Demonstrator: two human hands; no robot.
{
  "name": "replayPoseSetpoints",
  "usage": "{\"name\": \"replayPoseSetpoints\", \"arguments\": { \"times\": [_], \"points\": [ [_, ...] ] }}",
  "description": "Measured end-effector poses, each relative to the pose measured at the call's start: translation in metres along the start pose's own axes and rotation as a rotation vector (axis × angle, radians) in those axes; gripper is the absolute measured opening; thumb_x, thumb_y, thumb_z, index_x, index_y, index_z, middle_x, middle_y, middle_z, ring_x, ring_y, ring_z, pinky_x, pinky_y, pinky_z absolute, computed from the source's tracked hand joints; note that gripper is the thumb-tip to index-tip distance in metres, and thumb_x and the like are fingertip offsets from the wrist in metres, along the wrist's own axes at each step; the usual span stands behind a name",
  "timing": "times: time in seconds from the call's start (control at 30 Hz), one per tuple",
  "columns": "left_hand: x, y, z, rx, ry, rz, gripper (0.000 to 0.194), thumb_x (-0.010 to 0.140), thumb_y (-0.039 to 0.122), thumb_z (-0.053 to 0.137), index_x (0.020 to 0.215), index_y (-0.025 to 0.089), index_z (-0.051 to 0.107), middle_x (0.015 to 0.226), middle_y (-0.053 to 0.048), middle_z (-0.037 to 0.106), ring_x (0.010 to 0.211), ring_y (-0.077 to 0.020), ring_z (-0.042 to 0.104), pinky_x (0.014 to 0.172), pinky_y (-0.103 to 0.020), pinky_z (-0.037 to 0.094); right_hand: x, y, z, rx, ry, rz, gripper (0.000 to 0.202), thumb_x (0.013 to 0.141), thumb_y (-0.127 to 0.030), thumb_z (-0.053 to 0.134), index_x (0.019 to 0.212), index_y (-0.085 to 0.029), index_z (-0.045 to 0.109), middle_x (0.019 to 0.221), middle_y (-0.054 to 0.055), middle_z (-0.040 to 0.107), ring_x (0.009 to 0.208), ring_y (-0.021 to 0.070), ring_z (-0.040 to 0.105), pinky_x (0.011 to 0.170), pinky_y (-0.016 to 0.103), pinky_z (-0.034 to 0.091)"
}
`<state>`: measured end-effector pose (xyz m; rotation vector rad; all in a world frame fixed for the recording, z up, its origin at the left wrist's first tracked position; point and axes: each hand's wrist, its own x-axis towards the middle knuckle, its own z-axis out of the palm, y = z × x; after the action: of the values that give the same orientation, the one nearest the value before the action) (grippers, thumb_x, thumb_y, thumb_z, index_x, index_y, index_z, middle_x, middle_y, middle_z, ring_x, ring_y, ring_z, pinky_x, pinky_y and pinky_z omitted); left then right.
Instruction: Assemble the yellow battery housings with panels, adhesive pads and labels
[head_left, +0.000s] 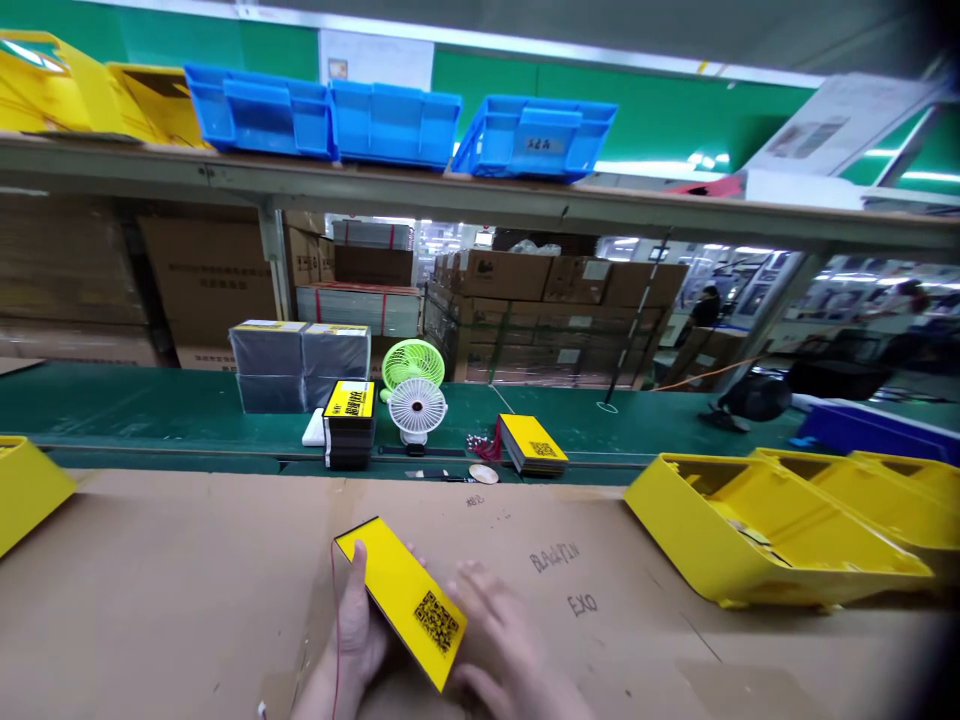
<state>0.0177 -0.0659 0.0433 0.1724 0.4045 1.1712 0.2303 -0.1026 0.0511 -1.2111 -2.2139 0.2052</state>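
My left hand (358,625) grips a flat yellow panel (401,585) with a dark edge and a black QR code, its thumb lying on the top face. A thin red wire hangs from the panel's left corner, down past my left wrist. The panel is tilted above the cardboard sheet (187,590). By the panel's right edge is my right hand (504,635), its fingers apart and slightly blurred. Whether its fingertips touch the edge I cannot tell. A small white connector (262,709) shows at the bottom of the view.
Beyond the cardboard stand a stack of yellow-topped panels (349,428), a white fan (418,407), a green fan (413,364) and another yellow panel stack (532,443) with red wires. Yellow bins (780,525) sit at right, another yellow bin (30,490) at left. Blue bins (397,120) line the shelf.
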Motion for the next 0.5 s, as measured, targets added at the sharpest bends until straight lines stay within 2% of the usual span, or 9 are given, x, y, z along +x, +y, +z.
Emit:
{"name": "replayPoseSetpoints", "arguments": {
  "times": [0.07,0.13,0.2,0.27,0.33,0.4,0.5],
  "points": [
    [0.000,0.001,-0.002,0.054,0.008,0.019,0.058,0.072,0.059,0.057,0.103,0.010,0.060,0.102,-0.019,0.066,0.108,-0.0369,0.056,0.098,-0.051,0.037,0.019,-0.018,0.025,0.046,0.005,-0.167,0.064,0.074,-0.008,0.050,0.132,-0.033,0.042,0.134,0.002,0.048,0.123,0.0239,0.044,0.101,0.045,0.041],
    [-0.001,0.008,-0.008,0.191,0.031,0.084,0.052,0.070,0.051,0.063,0.104,0.012,0.060,0.107,-0.017,0.065,0.116,-0.0365,0.050,0.102,-0.049,0.032,0.027,-0.021,0.039,0.103,0.054,-0.216,0.063,0.074,-0.003,0.042,0.130,-0.032,0.046,0.128,0.001,0.053,0.120,0.0211,0.049,0.100,0.043,0.043],
    [-0.004,0.025,-0.019,0.452,0.046,0.238,0.053,0.064,0.036,0.074,0.110,0.017,0.058,0.119,-0.013,0.060,0.126,-0.0345,0.038,0.107,-0.047,0.024,0.026,-0.013,0.045,0.160,0.108,-0.159,0.059,0.076,-0.003,0.039,0.129,-0.030,0.048,0.127,0.002,0.055,0.119,0.0205,0.050,0.099,0.041,0.045],
    [-0.006,0.054,-0.035,0.819,0.056,0.443,0.068,0.055,0.024,0.079,0.119,0.023,0.055,0.134,-0.009,0.048,0.134,-0.0315,0.026,0.111,-0.043,0.014,0.021,-0.002,0.046,0.216,0.168,-0.055,0.052,0.081,-0.006,0.037,0.125,-0.028,0.052,0.123,0.003,0.057,0.115,0.0206,0.053,0.097,0.040,0.047],
    [-0.007,0.097,-0.055,1.207,0.124,0.585,0.074,0.056,0.029,0.078,0.124,0.025,0.050,0.141,-0.009,0.039,0.135,-0.0301,0.022,0.112,-0.042,0.011,0.017,0.006,0.045,0.258,0.220,0.046,0.042,0.084,-0.011,0.038,0.119,-0.027,0.057,0.117,0.004,0.061,0.110,0.0214,0.057,0.093,0.039,0.050],
    [-0.007,0.151,-0.077,1.498,0.326,0.605,0.067,0.061,0.041,0.072,0.122,0.023,0.051,0.141,-0.011,0.038,0.135,-0.0311,0.022,0.110,-0.046,0.014,0.015,0.009,0.043,0.280,0.240,0.116,0.034,0.087,-0.017,0.041,0.114,-0.026,0.061,0.113,0.004,0.064,0.106,0.0228,0.060,0.090,0.038,0.052],
    [-0.015,0.246,-0.104,1.862,0.623,0.663,0.066,0.069,0.049,0.059,0.125,0.015,0.046,0.134,-0.016,0.044,0.129,-0.0326,0.033,0.107,-0.046,0.022,0.016,0.009,0.045,0.290,0.242,0.161,0.030,0.088,-0.024,0.044,0.112,-0.027,0.061,0.111,0.005,0.065,0.104,0.0245,0.061,0.089,0.039,0.053]
  ]
}}
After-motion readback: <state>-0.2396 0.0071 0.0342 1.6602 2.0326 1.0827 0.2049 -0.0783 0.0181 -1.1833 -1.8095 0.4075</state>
